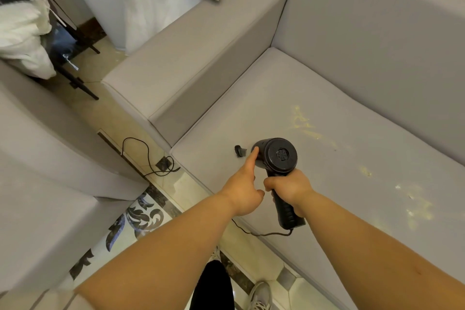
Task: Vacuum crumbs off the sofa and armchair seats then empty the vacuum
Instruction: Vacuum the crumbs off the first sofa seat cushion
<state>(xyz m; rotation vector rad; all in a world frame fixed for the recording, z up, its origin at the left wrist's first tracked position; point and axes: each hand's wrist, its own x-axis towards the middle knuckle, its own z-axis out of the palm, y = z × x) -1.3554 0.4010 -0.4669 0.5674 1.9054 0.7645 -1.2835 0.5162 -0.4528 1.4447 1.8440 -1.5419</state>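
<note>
Head view, over the pale grey sofa seat: my right hand is wrapped around the grip of the black corded handheld vacuum, its rear vent facing me and its long axis running away from me. My left hand, forefinger out and other fingers curled, touches the body's left side. Pale yellow crumbs lie up and to the right of the right hand, nearer it than the left. A small black nozzle piece sits just left.

The black handheld vacuum hangs above the grey sofa seat, rear vent facing up. Pale crumbs lie scattered across the seat's right side.
</note>
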